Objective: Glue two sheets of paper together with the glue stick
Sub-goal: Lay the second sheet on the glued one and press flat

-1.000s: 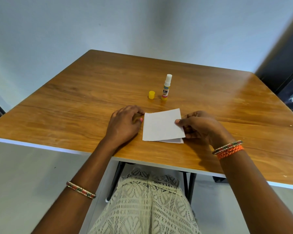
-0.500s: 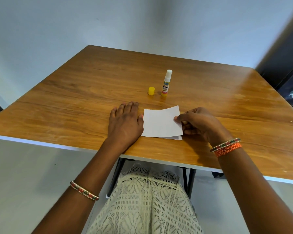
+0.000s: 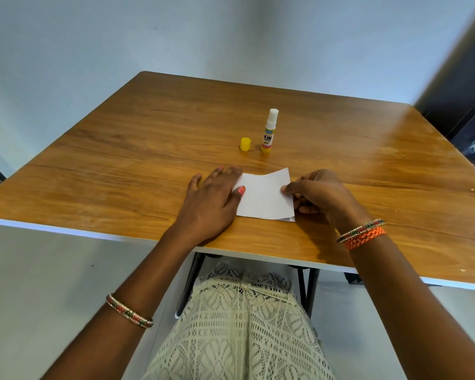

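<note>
Two small white sheets of paper [image 3: 263, 198] lie stacked near the table's front edge, the lower one peeking out at the bottom right corner. My left hand [image 3: 213, 200] lies flat with fingers spread, its thumb and fingertips pressing the stack's left edge. My right hand [image 3: 317, 194] pinches the top sheet's right edge, whose far corner curls up slightly. The glue stick [image 3: 269, 133] stands upright and uncapped behind the paper. Its yellow cap [image 3: 245, 144] sits just left of it.
The wooden table [image 3: 121, 160] has a white front edge. A pale wall stands behind it, and dark furniture shows at the right. My lap in cream lace sits under the table's front edge.
My left hand has opened from a curled pose beside the paper to flat, sliding right onto the sheet's left edge. The right hand keeps its pinch on the right edge.
</note>
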